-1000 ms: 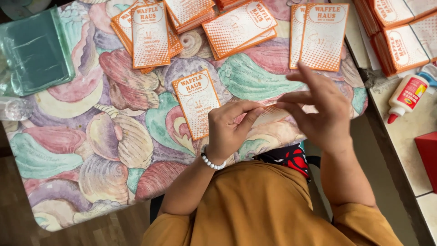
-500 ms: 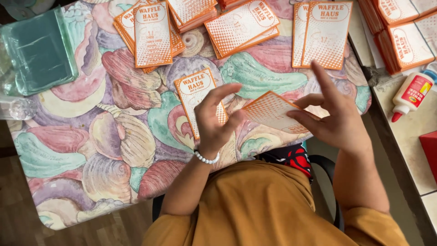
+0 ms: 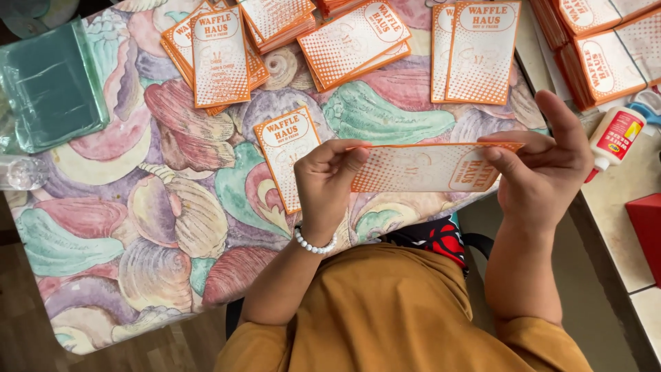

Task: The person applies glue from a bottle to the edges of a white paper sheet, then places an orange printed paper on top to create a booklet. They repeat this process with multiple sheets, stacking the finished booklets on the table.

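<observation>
Above shell-print table [image 3: 138, 227]: left hand [image 3: 323, 182], right hand [image 3: 544, 172] pinch orange card [image 3: 427, 169] ends.

Both hands raised, facing each other: left hand [image 3: 329, 180] fingers curled, pinching; right hand [image 3: 544, 169] thumb up, pinching.

Your hands now stretch the orange paper bag [image 3: 430, 169] out flat between them: the left hand [image 3: 327, 182] pinches one end, the right hand [image 3: 544, 169] the other, wider apart than before.
</observation>
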